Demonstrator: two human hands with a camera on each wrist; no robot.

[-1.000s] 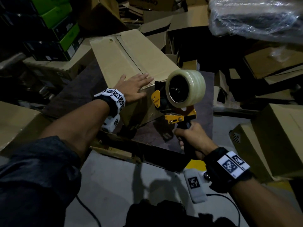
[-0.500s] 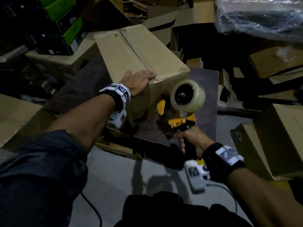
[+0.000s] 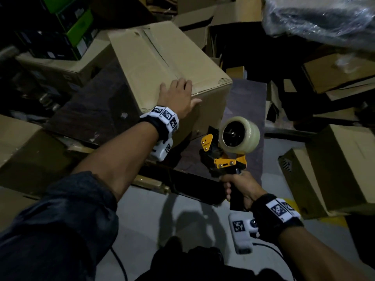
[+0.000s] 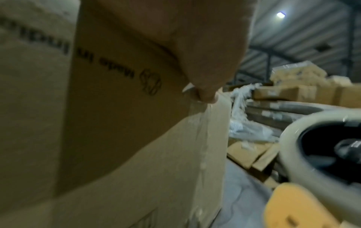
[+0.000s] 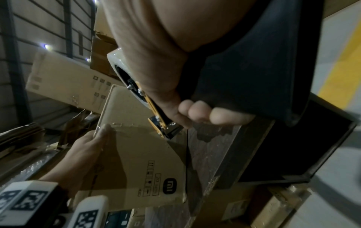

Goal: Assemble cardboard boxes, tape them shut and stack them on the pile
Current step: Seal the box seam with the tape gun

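A closed cardboard box (image 3: 162, 63) stands on a dark board (image 3: 91, 110), its top seam running away from me. My left hand (image 3: 178, 96) lies flat on the near top edge of the box (image 4: 117, 108), fingers straight, thumb over the front face (image 5: 136, 154). My right hand (image 3: 239, 187) grips the black handle of a yellow tape dispenser (image 3: 227, 157) with a clear tape roll (image 3: 239, 134). The dispenser hangs in front of the box's near right corner, apart from it. In the right wrist view my fingers (image 5: 205, 114) curl round the handle.
More cardboard boxes lie at the right (image 3: 334, 171) and left (image 3: 24, 151). Green and black cartons (image 3: 67, 29) are stacked at the back left. A plastic-wrapped bundle (image 3: 320, 19) hangs at the top right. Grey floor (image 3: 182, 216) lies below, with a yellow line (image 5: 343, 61).
The tape dispenser has dropped down and back from the box's top corner toward me. My left hand has stayed flat on the box's near edge.
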